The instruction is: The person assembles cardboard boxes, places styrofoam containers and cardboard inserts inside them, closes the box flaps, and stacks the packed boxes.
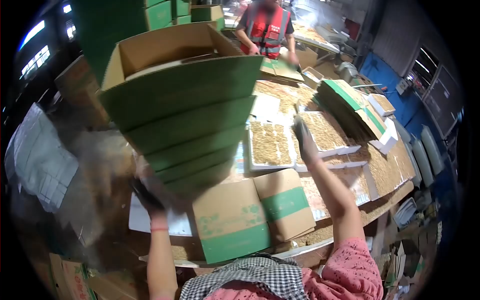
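Observation:
My left hand [146,196], in a dark glove and blurred, is at the lower left of a tall stack of nested green cardboard boxes [185,100]. Whether its fingers touch the stack I cannot tell. My right hand [304,136], also gloved, reaches forward with fingers stretched out, between two white trays. The left white tray [251,162] and the right white tray [356,148] hold small tan pieces. Closer to me lie a flattened brown-and-green carton [231,220] and a second folded carton [285,205].
A person in a red vest [270,30] handles cardboard across the table. Folded cartons [350,107] lean at the right, near a small white box [381,104]. Loose tan pieces [395,160] cover the table's right side. A white sack [42,155] stands at far left.

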The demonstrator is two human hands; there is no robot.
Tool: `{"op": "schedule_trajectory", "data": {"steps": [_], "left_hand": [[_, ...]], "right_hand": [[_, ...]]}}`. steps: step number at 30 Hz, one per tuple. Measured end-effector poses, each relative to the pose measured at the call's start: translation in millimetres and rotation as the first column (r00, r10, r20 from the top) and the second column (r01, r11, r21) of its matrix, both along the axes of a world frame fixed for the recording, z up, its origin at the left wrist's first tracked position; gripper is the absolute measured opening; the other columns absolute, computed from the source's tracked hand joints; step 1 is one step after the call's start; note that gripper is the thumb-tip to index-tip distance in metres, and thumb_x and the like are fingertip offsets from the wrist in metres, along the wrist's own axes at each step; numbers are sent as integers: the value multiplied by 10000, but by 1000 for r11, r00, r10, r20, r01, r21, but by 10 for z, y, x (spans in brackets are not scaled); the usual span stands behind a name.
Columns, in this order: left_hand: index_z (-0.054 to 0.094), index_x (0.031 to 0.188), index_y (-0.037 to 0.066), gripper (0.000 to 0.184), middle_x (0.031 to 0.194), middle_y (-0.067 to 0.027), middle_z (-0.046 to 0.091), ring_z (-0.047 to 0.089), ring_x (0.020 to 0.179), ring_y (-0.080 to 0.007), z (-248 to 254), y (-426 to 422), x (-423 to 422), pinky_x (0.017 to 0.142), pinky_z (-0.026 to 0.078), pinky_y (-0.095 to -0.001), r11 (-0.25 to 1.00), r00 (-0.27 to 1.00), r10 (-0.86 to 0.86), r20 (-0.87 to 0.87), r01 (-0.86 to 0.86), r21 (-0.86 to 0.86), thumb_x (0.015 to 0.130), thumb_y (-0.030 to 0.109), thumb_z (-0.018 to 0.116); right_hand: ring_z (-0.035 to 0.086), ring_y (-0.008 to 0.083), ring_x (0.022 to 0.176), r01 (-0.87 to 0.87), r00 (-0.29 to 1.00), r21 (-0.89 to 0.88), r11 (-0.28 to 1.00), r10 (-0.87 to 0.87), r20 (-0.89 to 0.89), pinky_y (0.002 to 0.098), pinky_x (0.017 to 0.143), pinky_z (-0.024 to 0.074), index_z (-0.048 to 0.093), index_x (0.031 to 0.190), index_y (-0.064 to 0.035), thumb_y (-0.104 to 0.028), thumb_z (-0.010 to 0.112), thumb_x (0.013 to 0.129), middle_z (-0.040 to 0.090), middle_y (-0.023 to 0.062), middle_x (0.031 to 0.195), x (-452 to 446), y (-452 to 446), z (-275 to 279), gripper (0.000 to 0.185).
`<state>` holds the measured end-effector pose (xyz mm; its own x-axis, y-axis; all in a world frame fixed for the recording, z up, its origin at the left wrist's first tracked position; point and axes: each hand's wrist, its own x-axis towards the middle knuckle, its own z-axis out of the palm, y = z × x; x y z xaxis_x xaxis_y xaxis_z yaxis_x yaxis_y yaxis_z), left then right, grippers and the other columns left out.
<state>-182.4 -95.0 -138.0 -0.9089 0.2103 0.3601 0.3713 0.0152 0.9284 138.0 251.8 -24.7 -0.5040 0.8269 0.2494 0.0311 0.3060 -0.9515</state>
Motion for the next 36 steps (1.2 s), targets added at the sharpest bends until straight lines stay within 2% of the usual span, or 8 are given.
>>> {"op": "schedule_trajectory", "data": {"steps": [5,9,15,19,21,25,29,36], "left_hand": [[278,1427,-38,722,1329,-226,436,454,1204,-328,-1163,51,1438,1019,379,-393,687,968,-164,188,249,-683,899,319,617],[244,1453,-7,807,1395,-272,374,470,1209,-374,-683,112,1937,1007,395,-415,725,925,-95,369,318,-611,843,279,688],[251,1468,26,674,1437,-121,384,427,1260,-228,-86,-191,2147,1043,369,-366,985,806,-135,577,47,165,933,230,606],[408,1339,-16,551,1265,-85,523,545,1043,-183,824,27,2439,900,461,-339,919,949,290,124,-312,241,899,205,654],[447,1273,-63,726,1323,-205,487,488,1185,-284,957,-232,2492,1034,374,-342,732,881,430,-196,-468,-495,743,277,808],[507,1290,43,898,1317,-241,429,364,1239,-466,1868,383,2902,1101,270,-521,359,584,-651,-485,-326,-875,542,404,846],[492,1311,64,703,1220,-227,515,541,1080,-372,2132,628,2679,961,431,-430,488,775,-605,-184,178,-855,714,326,754],[400,1364,32,553,1202,-236,573,576,1081,-381,2205,770,2186,927,458,-429,165,645,-762,-52,116,-979,924,340,533]], "right_hand": [[552,276,1113,61,742,-132,989,43,669,359,962,404,508,1228,24,-464,432,954,611,174,1160,1472,-104,-2069,566],[561,227,1058,80,854,-541,837,222,470,328,956,419,454,1333,-11,-286,581,887,569,149,1236,1863,-352,-1390,539],[509,152,1121,-194,981,-127,973,191,-35,269,990,382,452,1292,44,-28,451,853,557,94,1207,1669,-226,-596,444],[536,233,1042,-119,981,53,991,126,-146,310,918,421,510,1196,53,-12,414,834,581,154,1111,1387,159,-413,380],[568,373,1054,-91,986,98,991,104,-133,388,929,433,533,1186,56,-71,439,826,601,247,1115,1236,382,-809,393],[574,363,1033,-177,978,151,973,191,-88,400,910,451,521,1241,20,-61,484,825,595,233,1135,1322,356,-838,425],[437,363,1243,-12,997,907,420,-69,45,532,1083,306,416,1340,8,-61,517,828,460,209,1335,1266,-88,323,527],[509,254,1159,-296,927,884,361,330,175,589,1112,239,619,1034,-139,-258,577,814,584,61,1124,1693,-713,127,253]]}}
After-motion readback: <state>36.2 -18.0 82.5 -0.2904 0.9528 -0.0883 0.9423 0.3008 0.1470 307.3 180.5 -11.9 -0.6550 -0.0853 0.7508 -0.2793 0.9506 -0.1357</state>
